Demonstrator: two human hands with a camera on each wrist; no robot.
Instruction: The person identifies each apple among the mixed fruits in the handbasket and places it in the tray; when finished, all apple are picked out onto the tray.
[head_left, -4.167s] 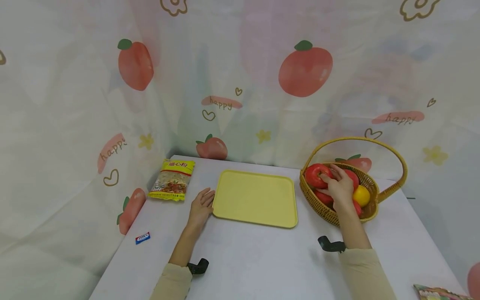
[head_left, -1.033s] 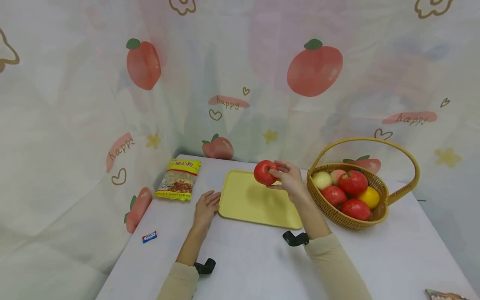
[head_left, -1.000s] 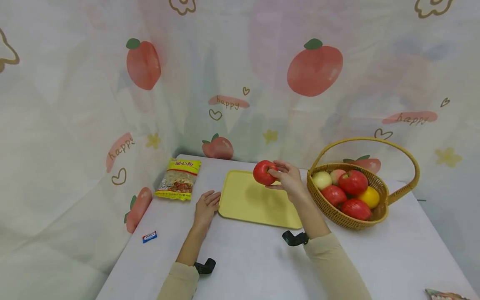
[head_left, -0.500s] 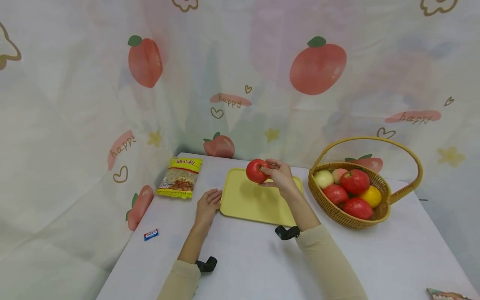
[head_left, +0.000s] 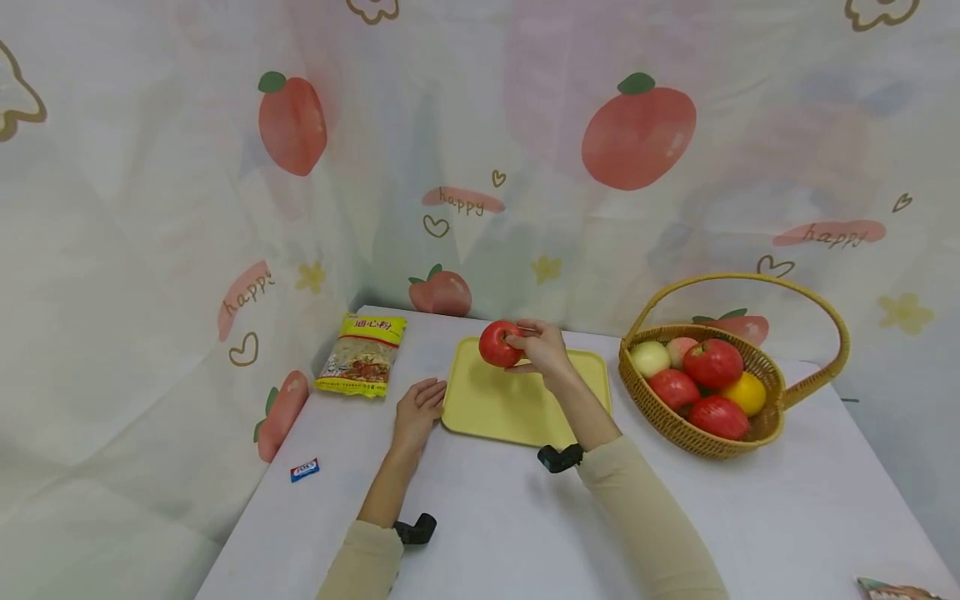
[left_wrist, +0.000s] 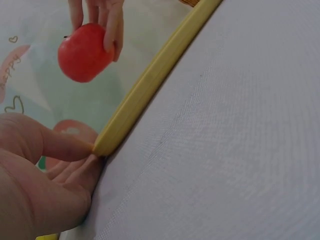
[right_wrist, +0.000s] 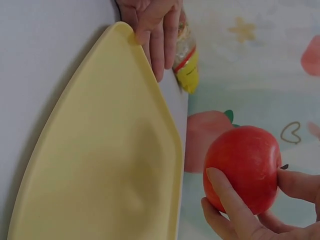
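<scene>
the apple (head_left: 496, 344) has moved left over the tray (head_left: 517, 412).

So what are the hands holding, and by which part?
The right hand holds a red apple, thumb at its stem end, fingers around the side. The left hand touches the yellow tray at its near left corner.

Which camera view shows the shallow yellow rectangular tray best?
The head view: most of the tray shows, though the right hand and forearm cover part. The left wrist view shows only an edge; the right wrist view, a close but cropped surface.
</scene>
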